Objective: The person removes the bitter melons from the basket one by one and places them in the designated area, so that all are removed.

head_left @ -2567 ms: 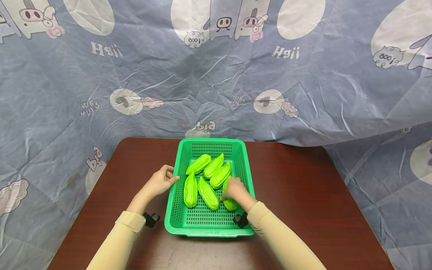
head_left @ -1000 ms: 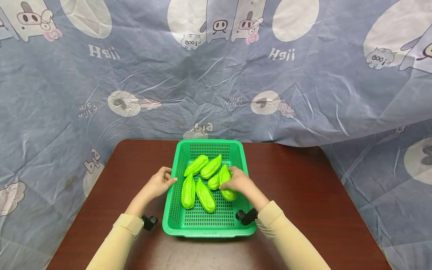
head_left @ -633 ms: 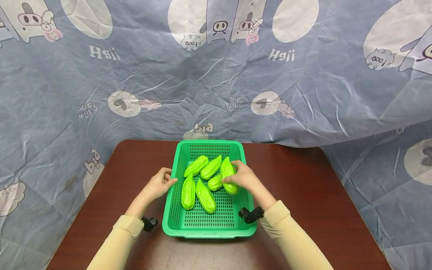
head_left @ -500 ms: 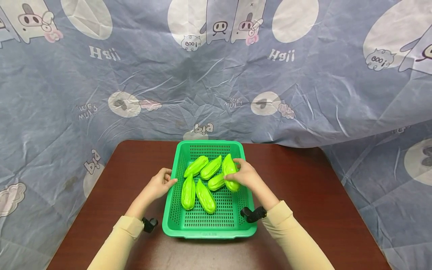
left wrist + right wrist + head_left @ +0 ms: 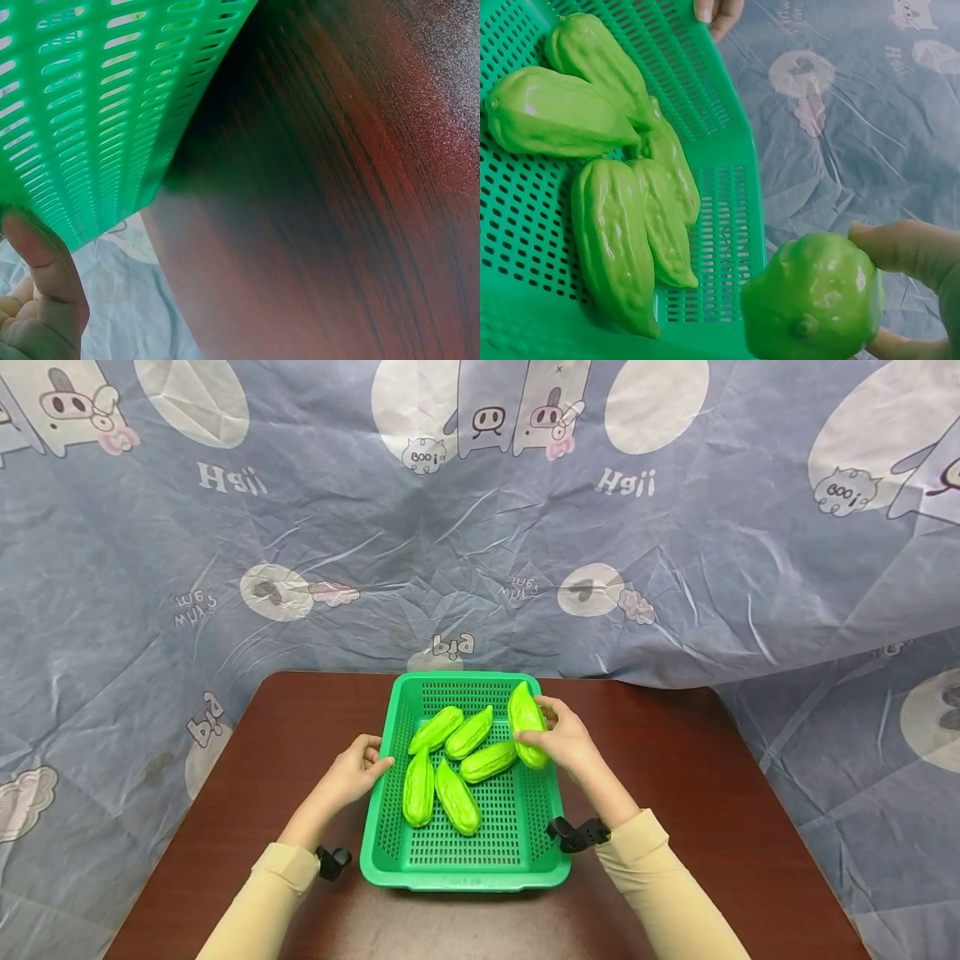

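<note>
My right hand (image 5: pixel 564 737) holds a light green, ridged bitter melon (image 5: pixel 527 722), raised over the right wall of the green plastic basket (image 5: pixel 465 882). In the right wrist view its blunt end faces the camera, the melon (image 5: pixel 814 296) gripped between thumb and fingers. Several more bitter melons lie on the basket's slotted floor, among them a slanted melon (image 5: pixel 489 762) near the right and an upright melon (image 5: pixel 418 789) at the left. My left hand (image 5: pixel 356 767) pinches the basket's left rim, thumb over the edge; in the left wrist view a finger (image 5: pixel 45 255) reaches that rim.
The basket stands on a dark red-brown wooden table (image 5: pixel 675 760), which extends to both sides of it. Behind the table hangs a blue-grey printed cloth (image 5: pixel 450 535). A black wrist camera (image 5: pixel 577 835) overlaps the basket's right front rim.
My right hand has taken up a bitter melon from the basket's right side and lifted it up and to the right, uncovering the melon beneath. My left hand has stayed at the rim.
</note>
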Tool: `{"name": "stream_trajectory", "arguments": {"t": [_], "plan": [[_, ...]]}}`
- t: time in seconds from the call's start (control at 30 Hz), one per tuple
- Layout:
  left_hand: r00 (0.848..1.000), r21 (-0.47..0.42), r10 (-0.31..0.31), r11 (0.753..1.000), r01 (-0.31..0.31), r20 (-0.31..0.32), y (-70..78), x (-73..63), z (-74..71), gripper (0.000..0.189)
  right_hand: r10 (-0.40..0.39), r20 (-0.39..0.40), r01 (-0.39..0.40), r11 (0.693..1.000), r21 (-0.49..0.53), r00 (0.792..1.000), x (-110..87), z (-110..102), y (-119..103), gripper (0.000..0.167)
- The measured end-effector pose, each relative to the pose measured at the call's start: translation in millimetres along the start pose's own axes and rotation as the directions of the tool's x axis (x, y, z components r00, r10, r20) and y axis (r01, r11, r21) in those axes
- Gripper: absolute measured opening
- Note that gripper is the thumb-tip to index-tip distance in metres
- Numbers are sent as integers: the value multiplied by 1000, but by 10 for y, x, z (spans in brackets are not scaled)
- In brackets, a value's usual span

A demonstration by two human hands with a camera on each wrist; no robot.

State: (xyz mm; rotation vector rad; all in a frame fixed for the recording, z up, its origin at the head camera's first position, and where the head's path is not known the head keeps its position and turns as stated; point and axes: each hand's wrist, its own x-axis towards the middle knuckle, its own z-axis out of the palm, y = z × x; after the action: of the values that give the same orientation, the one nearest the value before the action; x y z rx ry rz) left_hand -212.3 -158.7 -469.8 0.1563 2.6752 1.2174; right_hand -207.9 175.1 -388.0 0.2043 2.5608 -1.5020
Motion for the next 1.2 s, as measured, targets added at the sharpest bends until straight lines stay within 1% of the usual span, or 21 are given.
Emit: {"name": "stream_trajectory", "arguments": {"t": [0.17, 0.3, 0.53, 0.67, 0.8, 1.03, 1.2], "plan": [[1000, -3, -3, 1000, 3, 0, 1, 1, 12, 50, -21, -37, 23, 998, 66, 999, 20, -75, 50, 79], [1000, -4, 0, 1000, 0, -2, 0, -5, 16, 50, -6, -71, 13, 996, 93, 997, 34, -136, 95, 78], [1000, 0, 4, 1000, -4, -3, -12, 6, 28, 49, 14, -102, 1, 990, 142, 995, 53, -271, 188, 77], [1000, -10, 12, 1000, -13, -7, 7, -8, 19, 50, 25, -128, -9, 992, 128, 991, 73, -366, 269, 78], [999, -9, 42, 999, -42, -22, 30, -40, 13, 52, 47, -155, -29, 993, 116, 987, 95, -445, 364, 79], [1000, -5, 10, 1000, -10, -14, -1, -9, 12, 50, 65, -200, -47, 994, 95, 978, 145, -495, 531, 79], [1000, -3, 9, 1000, -9, -11, 0, -11, 13, 50, 66, -219, -49, 995, 82, 974, 179, -486, 632, 79]]}}
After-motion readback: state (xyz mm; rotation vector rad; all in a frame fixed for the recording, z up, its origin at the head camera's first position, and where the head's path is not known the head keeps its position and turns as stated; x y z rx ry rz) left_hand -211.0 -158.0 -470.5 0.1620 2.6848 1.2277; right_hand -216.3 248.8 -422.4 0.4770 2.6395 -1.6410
